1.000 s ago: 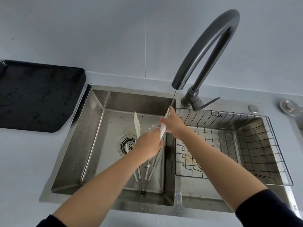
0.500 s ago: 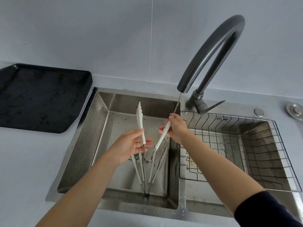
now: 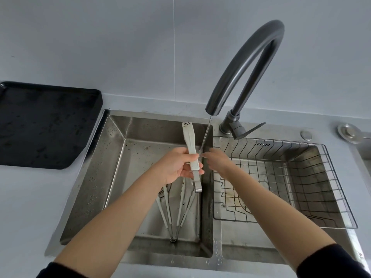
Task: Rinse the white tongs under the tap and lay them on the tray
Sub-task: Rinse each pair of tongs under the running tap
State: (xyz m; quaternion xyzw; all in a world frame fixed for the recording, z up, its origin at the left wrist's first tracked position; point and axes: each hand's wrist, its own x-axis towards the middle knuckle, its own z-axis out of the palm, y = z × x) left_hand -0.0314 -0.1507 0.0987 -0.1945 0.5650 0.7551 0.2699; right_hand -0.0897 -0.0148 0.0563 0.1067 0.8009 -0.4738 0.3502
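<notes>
The left hand (image 3: 174,167) curled round the white tongs (image 3: 190,146), held upright over the left basin (image 3: 96,177); more tongs (image 3: 180,207) lay in it below. The right hand (image 3: 217,160), just beside, was blurred, its grip unclear; a wire basket (image 3: 281,141) sat in the basin beneath it.

Your left hand (image 3: 176,167) and right hand (image 3: 217,159) work by the sink (image 3: 112,157) divider; the white tongs (image 3: 190,145) you hold poke toward twelve o'clock, just beside the tap (image 3: 247,63) stream. The spout hangs at one o'clock. Toward ten o'clock, bare table (image 3: 40,197) leads to the tray (image 3: 46,125). Other tongs (image 3: 180,207) lie at six o'clock, a wire basket (image 3: 301,177) at three
</notes>
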